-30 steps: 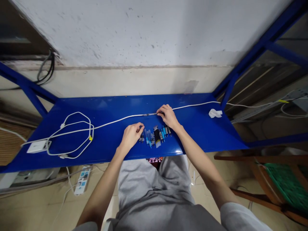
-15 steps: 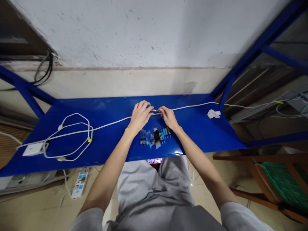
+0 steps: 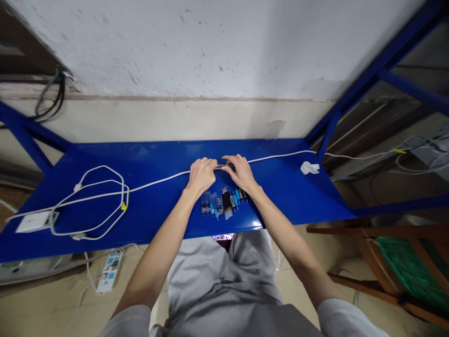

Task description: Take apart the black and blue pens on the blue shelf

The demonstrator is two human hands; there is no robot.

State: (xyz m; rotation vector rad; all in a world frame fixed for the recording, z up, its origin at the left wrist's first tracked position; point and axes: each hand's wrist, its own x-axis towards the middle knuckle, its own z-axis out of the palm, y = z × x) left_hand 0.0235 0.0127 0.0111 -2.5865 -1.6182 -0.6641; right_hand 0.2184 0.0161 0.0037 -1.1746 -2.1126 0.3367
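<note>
Both my hands meet at a joint in a long white cable [image 3: 157, 180] that runs across the blue metal shelf [image 3: 280, 192]. My left hand [image 3: 200, 173] is curled around the cable's left side at a small metal connector [image 3: 221, 166]. My right hand [image 3: 239, 172] pinches the same connector from the right, fingers partly stretched over it. Just in front of my hands lies a row of several small plugs [image 3: 221, 202], blue, black and clear, near the shelf's front edge.
A coiled white cable [image 3: 101, 199] and a white adapter box [image 3: 33, 221] lie at the shelf's left end. A crumpled white scrap [image 3: 309, 167] sits at the right. A power strip [image 3: 107, 272] lies on the floor below. Blue frame posts [image 3: 354, 79] rise on both sides.
My left hand left the row of plugs and moved up to the cable joint, joining the right hand there. Both hands have since closed in on the connector.
</note>
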